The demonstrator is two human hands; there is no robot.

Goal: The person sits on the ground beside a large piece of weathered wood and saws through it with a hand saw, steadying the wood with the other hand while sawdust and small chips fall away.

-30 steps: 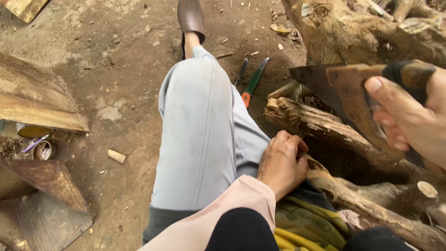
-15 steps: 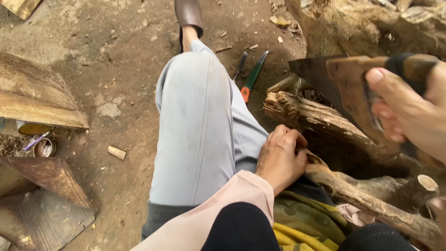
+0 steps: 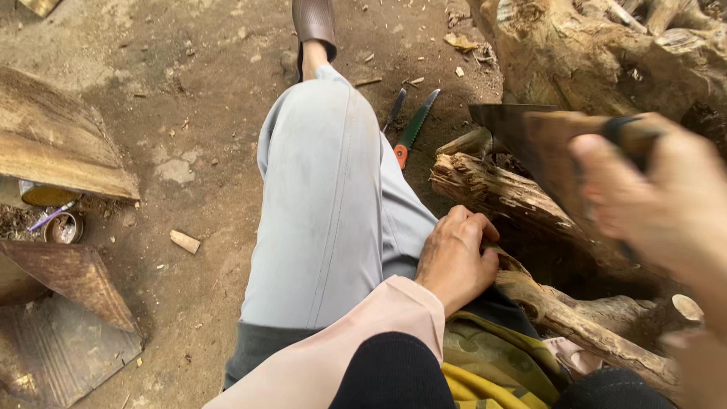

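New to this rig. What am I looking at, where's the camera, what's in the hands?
There is no machine here. A person wears one camera on the head, looking down at their own lap and hands. The grey-trousered leg stretches out over bare dirt ground. The left hand grips a gnarled piece of root wood beside the thigh, its fingers curled over it. The right hand, blurred and close to the lens, holds a wide-bladed chopping tool above the wood. On the ground lie a folding saw with a green blade and orange handle, a small wood offcut and a curved wood slab.
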